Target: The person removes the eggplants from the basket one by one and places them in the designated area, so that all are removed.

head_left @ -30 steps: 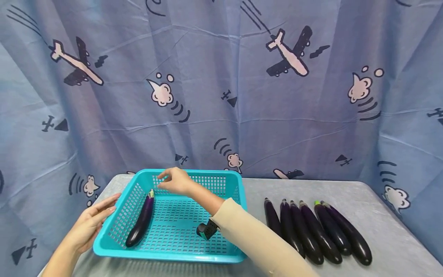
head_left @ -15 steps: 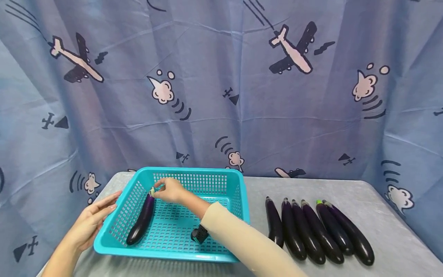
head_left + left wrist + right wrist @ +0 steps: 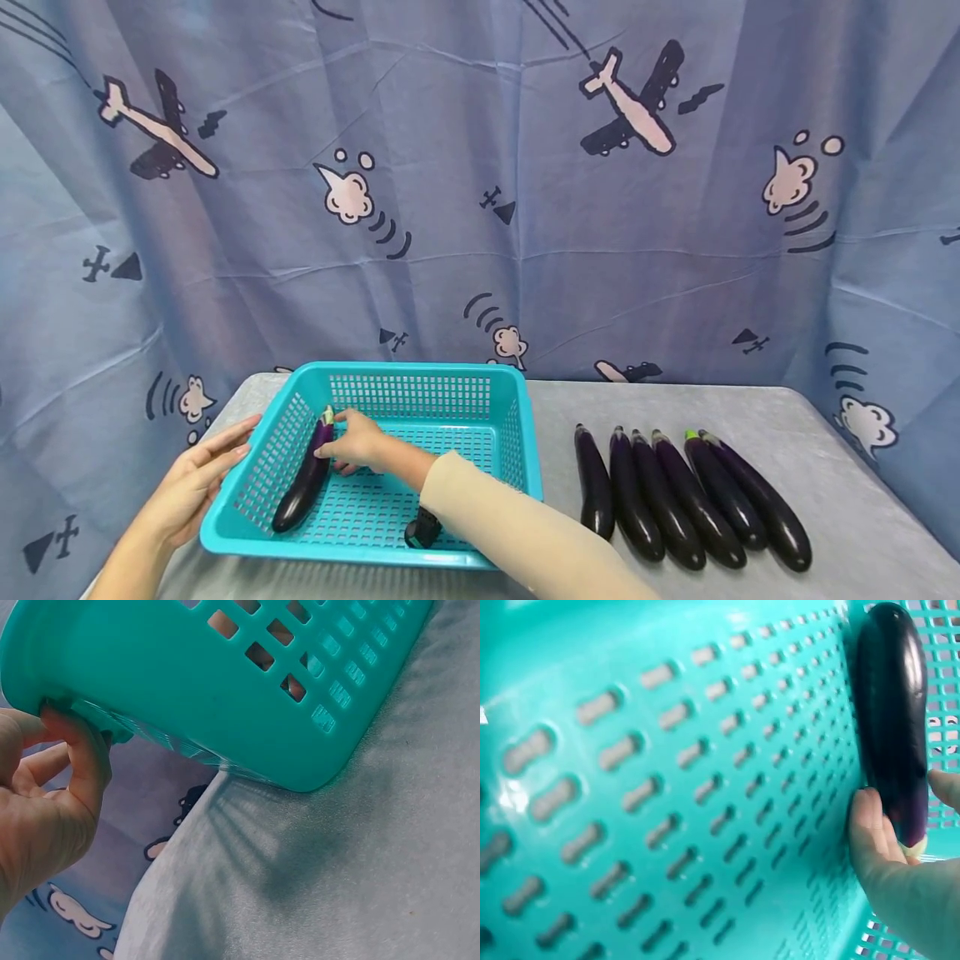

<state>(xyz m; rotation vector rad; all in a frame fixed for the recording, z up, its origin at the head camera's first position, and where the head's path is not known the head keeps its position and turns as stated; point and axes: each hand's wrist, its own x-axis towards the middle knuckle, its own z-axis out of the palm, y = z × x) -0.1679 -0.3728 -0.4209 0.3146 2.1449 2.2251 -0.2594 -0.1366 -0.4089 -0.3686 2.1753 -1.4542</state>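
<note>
A turquoise plastic basket (image 3: pixel 360 557) stands at the left of the table, with one dark purple eggplant (image 3: pixel 306 483) lying along its left side. My left hand (image 3: pixel 191 487) holds the basket at its left rim; in the left wrist view bent fingers (image 3: pixel 82 754) meet the rim's edge. Inside the basket, my right hand (image 3: pixel 363 442) is at the stem half of the eggplant. From the right wrist, the eggplant (image 3: pixel 892 697) runs between fingertips on its floor side and the thumb on its other side, fingers loosely spread.
Several eggplants (image 3: pixel 678 500) lie side by side on the grey table (image 3: pixel 555 404), to the right of the basket. A blue curtain (image 3: pixel 450 208) printed with airplanes hangs behind and at both sides. The right sleeve (image 3: pixel 517 525) crosses the basket's front right corner.
My right hand has come down from above the basket, past the stem, to the side of the eggplant. The eggplant has not visibly moved, and my left hand stays at the rim.
</note>
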